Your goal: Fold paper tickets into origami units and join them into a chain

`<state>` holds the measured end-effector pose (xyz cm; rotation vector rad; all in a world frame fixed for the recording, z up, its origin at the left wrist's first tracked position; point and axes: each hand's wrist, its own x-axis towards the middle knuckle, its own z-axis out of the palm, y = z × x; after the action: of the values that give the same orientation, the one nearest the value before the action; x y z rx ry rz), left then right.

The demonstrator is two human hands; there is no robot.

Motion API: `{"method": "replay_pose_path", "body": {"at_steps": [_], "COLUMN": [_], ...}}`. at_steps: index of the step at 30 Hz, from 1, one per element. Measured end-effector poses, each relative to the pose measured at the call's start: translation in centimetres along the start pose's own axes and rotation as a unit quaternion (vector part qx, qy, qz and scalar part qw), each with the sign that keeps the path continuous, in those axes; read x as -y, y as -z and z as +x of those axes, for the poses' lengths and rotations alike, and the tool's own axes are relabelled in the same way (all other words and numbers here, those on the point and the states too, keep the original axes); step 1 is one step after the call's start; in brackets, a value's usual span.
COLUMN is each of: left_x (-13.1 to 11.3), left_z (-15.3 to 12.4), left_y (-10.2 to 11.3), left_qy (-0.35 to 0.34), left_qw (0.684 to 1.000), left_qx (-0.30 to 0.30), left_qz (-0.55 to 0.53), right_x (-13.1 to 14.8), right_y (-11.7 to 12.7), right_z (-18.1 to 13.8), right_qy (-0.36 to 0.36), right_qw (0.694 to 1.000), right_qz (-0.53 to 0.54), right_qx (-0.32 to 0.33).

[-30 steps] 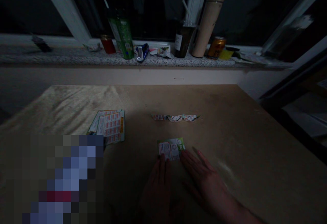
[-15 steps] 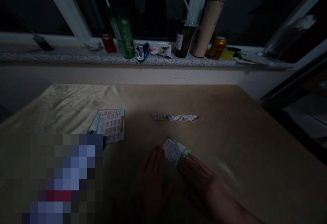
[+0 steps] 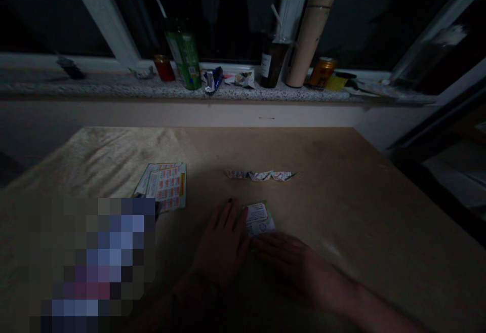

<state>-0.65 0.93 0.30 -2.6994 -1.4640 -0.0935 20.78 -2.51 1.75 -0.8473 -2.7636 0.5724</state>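
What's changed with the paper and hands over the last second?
The paper, tilted up half a second ago, lies flat again and looks narrower. The left hand slid forward beside it; the right hand touches its near edge. The folded pieces and sheets stayed put.

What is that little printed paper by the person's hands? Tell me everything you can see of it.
It is a small piece of printed paper, whitish with red print and a green border, seemingly folded to a compact, roughly square shape. It lies flat and slightly turned on the tan table. The left hand lies flat against its left edge, and the right hand reaches its lower edge. The light is too dim to read the print.
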Motion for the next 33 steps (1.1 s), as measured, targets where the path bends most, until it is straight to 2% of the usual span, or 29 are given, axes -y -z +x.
{"method": "replay_pose_path", "body": {"at_steps": [4, 9, 14, 33], "left_x": [-0.3, -0.4, -0.1, 0.3], "left_z": [0.6, 0.9, 0.8, 0.4], "left_y": [0.1, -0.5, -0.4, -1.1], "left_qy": [-0.02, -0.086, -0.103, -0.106], "left_qw": [1.0, 0.995, 0.99, 0.989], "left_qx": [-0.006, -0.009, 0.017, 0.011], "left_qz": [-0.011, -0.056, -0.099, -0.107], "right_x": [-2.8, -4.7, -4.7, -4.8], "right_y": [0.5, 0.6, 0.6, 0.5], "right_z": [0.5, 1.7, 1.9, 1.7], "right_qy": [-0.047, -0.059, -0.069, -0.072], "right_qw": [0.995, 0.997, 0.997, 0.997], "right_qz": [-0.053, -0.038, -0.025, -0.019], "right_qx": [-0.065, -0.022, -0.005, -0.017]}}
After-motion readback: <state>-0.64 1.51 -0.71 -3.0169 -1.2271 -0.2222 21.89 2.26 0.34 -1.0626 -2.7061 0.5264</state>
